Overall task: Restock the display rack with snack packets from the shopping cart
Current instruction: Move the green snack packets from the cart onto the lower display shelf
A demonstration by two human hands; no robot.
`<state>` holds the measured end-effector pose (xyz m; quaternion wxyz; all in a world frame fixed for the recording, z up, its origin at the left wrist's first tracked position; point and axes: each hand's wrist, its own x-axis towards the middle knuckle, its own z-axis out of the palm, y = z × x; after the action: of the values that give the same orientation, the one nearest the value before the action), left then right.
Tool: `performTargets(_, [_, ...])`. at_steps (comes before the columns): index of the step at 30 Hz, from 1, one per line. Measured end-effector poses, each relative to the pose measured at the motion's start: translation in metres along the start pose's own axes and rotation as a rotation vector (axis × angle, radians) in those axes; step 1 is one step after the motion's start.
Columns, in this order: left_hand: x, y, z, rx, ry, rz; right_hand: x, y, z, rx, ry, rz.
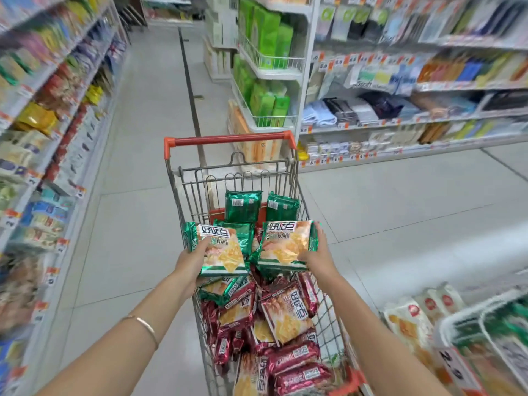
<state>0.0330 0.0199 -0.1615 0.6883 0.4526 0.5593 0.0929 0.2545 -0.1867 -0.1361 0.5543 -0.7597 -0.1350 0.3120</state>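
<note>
Over the shopping cart (183, 195), our left hand (190, 262) grips one green snack packet (224, 251) and our right hand (317, 257) grips a second green packet (285, 244). Red packets (294, 357) lie heaped in the cart, right under both of our hands.

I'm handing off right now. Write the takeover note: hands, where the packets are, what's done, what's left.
Left hand grips the left green packet; right hand grips the right green packet. Both are above the cart.
The cart holds many red packets and more green ones.
Display rack, lower right and blurred, already holds packets.
Left: shelve these two, then keep unloading.
</note>
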Motion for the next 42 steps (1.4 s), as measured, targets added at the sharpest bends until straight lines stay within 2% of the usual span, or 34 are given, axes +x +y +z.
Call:
performTargets(3, [-0.011, -0.008, 0.006, 0.017, -0.068, 0.049, -0.043, -0.023, -0.026, 0.276, -0.082, 0.096])
performTargets(5, [-0.080, 0.008, 0.020, 0.025, -0.132, 0.091, -0.080, -0.033, -0.038, 0.421, -0.191, 0.159])
performTargets(7, [-0.151, 0.019, 0.038, 0.093, -0.210, 0.098, -0.125, -0.040, -0.044, 0.441, -0.264, 0.172])
performTargets(9, [-0.198, 0.016, 0.053, 0.132, -0.319, 0.095, -0.169, -0.041, -0.050, 0.457, -0.261, 0.177])
performTargets(11, [-0.240, 0.009, 0.072, 0.205, -0.495, 0.061, -0.208, -0.032, -0.061, 0.485, -0.203, 0.189])
performTargets(13, [-0.271, -0.007, 0.097, 0.310, -0.605, 0.053, -0.249, -0.027, -0.077, 0.495, -0.146, 0.210])
performTargets(16, [-0.313, -0.031, 0.145, 0.467, -0.731, 0.077, -0.307, -0.011, -0.121, 0.432, 0.023, 0.236])
performTargets(19, [-0.349, -0.061, 0.204, 0.563, -0.833, 0.122, -0.374, 0.007, -0.182, 0.514, 0.116, 0.255])
performTargets(23, [-0.350, -0.133, 0.316, 0.806, -0.987, 0.204, -0.457, 0.041, -0.269, 0.533, 0.296, 0.261])
performTargets(25, [-0.413, -0.160, 0.351, 0.890, -1.085, 0.237, -0.496, 0.065, -0.314, 0.571, 0.371, 0.256])
performTargets(29, [-0.548, -0.215, 0.412, 1.130, -1.235, 0.460, -0.586, 0.125, -0.410, 0.559, 0.557, 0.224])
performTargets(33, [-0.627, -0.285, 0.471, 1.226, -1.412, 0.443, -0.666, 0.178, -0.494, 0.547, 0.654, 0.222])
performTargets(36, [-0.653, -0.328, 0.501, 1.250, -1.436, 0.459, -0.702, 0.210, -0.531, 0.432, 0.714, 0.253])
performTargets(38, [-0.651, -0.348, 0.517, 1.400, -1.472, 0.477, -0.708, 0.227, -0.542, 0.355, 0.744, 0.277])
performTargets(40, [-0.641, -0.360, 0.528, 1.515, -1.442, 0.496, -0.702, 0.243, -0.546, 0.320, 0.754, 0.261])
performTargets(42, [-0.633, -0.368, 0.532, 1.490, -1.397, 0.562, -0.692, 0.258, -0.546, 0.254, 0.767, 0.249])
